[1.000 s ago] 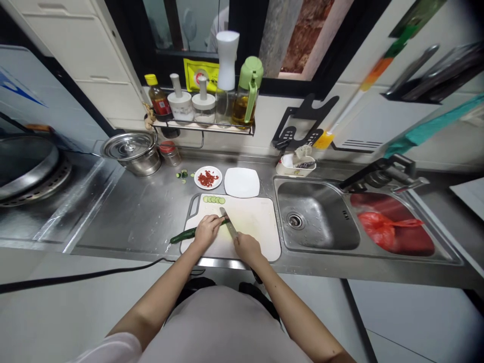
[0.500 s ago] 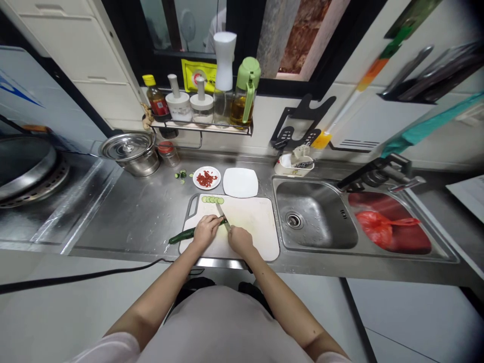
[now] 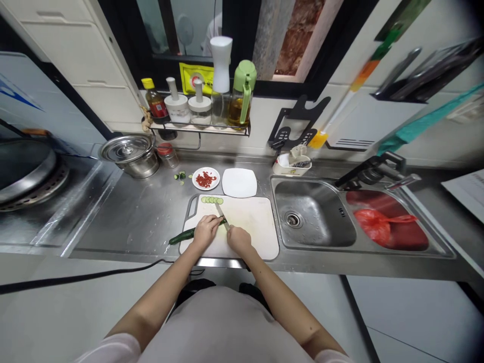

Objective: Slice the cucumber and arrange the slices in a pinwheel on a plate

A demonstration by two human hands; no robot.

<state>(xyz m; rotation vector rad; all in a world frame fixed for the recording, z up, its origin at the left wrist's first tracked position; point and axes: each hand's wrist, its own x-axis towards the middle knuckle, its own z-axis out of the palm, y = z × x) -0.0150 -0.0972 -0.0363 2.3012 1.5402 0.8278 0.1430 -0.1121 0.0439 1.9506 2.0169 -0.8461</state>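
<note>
My left hand (image 3: 205, 231) is closed over a dark green cucumber (image 3: 182, 236), whose uncut end sticks out to the left past the board. In my right hand (image 3: 239, 239) is the handle of a knife (image 3: 221, 210); its blade points up and away, right at the cucumber's cut end beside my left fingertips. Both hands are over a white cutting board (image 3: 260, 227). A short row of pale cucumber slices (image 3: 212, 200) lies along the board's far edge. My fingers hide the cucumber's middle.
Behind the board stand a plate of chopped red pieces (image 3: 206, 169) and a white square plate (image 3: 239, 182). Cucumber scraps (image 3: 182, 175) lie left of them. A lidded steel pot (image 3: 130, 154) is at back left, a double sink (image 3: 315, 214) with a red bag (image 3: 374, 225) at right.
The camera view has shifted slightly. Both hands, the knife and the cucumber stay in nearly the same place on the board.
</note>
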